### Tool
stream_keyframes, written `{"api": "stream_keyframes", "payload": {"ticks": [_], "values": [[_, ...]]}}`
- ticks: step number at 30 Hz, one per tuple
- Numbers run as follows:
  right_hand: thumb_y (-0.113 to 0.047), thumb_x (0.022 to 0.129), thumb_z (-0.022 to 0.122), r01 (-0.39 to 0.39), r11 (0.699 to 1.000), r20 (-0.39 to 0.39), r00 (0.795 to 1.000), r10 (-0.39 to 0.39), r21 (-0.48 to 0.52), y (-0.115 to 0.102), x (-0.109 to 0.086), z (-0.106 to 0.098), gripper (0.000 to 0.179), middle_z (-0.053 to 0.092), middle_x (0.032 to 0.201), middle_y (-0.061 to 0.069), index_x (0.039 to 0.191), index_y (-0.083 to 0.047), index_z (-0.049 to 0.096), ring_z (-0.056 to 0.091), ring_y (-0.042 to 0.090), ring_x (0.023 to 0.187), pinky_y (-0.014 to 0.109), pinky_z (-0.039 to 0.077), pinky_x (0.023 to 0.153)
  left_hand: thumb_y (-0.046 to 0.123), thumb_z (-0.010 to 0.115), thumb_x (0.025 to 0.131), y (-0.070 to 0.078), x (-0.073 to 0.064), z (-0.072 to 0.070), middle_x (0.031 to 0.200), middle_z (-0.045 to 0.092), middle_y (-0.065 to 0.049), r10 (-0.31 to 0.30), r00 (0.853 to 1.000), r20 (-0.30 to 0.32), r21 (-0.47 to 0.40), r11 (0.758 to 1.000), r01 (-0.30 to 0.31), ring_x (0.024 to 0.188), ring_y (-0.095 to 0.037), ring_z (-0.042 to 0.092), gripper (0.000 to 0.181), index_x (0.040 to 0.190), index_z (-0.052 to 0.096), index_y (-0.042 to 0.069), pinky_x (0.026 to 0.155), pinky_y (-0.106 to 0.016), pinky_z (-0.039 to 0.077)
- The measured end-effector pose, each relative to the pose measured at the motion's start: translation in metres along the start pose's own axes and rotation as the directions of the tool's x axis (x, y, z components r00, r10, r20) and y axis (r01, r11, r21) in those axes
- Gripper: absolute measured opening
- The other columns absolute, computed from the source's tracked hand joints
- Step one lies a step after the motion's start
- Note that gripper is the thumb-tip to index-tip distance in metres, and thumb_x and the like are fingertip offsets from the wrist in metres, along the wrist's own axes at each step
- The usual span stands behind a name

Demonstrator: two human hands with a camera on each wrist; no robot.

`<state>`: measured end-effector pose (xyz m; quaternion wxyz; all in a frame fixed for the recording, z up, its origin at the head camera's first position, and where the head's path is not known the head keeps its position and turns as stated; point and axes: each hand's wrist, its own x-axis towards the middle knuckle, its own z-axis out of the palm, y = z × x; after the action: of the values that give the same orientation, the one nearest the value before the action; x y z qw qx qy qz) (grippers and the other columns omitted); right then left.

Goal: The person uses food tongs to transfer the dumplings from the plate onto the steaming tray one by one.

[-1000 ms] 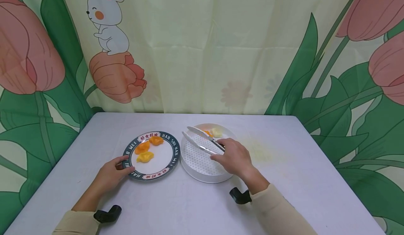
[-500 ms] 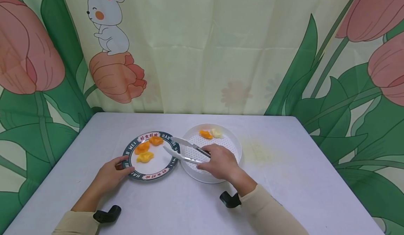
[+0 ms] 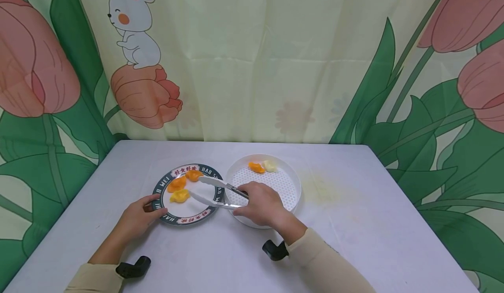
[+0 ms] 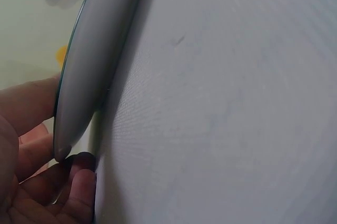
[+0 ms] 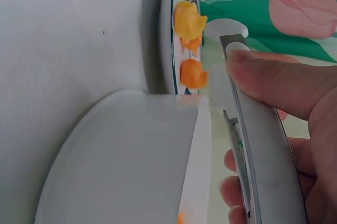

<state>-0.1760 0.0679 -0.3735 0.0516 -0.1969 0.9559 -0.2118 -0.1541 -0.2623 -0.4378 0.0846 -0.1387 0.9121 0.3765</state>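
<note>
My left hand (image 3: 138,218) pinches the plate (image 3: 194,218); my right hand (image 3: 260,203) grips the parted tongs (image 3: 213,181), their length pointing left. On the plate, the yellow piece (image 3: 180,196) lies just past their tips, nearer my left hand.

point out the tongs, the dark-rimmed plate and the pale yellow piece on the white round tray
Tongs (image 5: 271,150): right wrist view, on the handle
Dark-rimmed plate (image 3: 184,210): head view, on its bare white surface
Pale yellow piece (image 3: 270,166): head view, on its middle
</note>
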Motion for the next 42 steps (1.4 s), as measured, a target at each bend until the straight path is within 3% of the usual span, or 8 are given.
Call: {"api": "stream_keyframes", "payload": {"ticks": [42], "values": [[-0.040, 0.080, 0.084, 0.062, 0.996, 0.085, 0.995, -0.056, -0.071, -0.027, 0.022, 0.020, 0.057, 0.068, 0.108, 0.000, 0.128, -0.014, 0.069, 0.053, 0.017, 0.091, 0.029, 0.048, 0.075, 0.042, 0.072, 0.092, -0.001, 0.001, 0.000, 0.136, 0.046, -0.034, -0.006, 1.000, 0.013, -0.005, 1.000, 0.006, 0.118, -0.045, 0.046, 0.081, 0.151, 0.037, 0.000, 0.101, -0.057, 0.045]]}}
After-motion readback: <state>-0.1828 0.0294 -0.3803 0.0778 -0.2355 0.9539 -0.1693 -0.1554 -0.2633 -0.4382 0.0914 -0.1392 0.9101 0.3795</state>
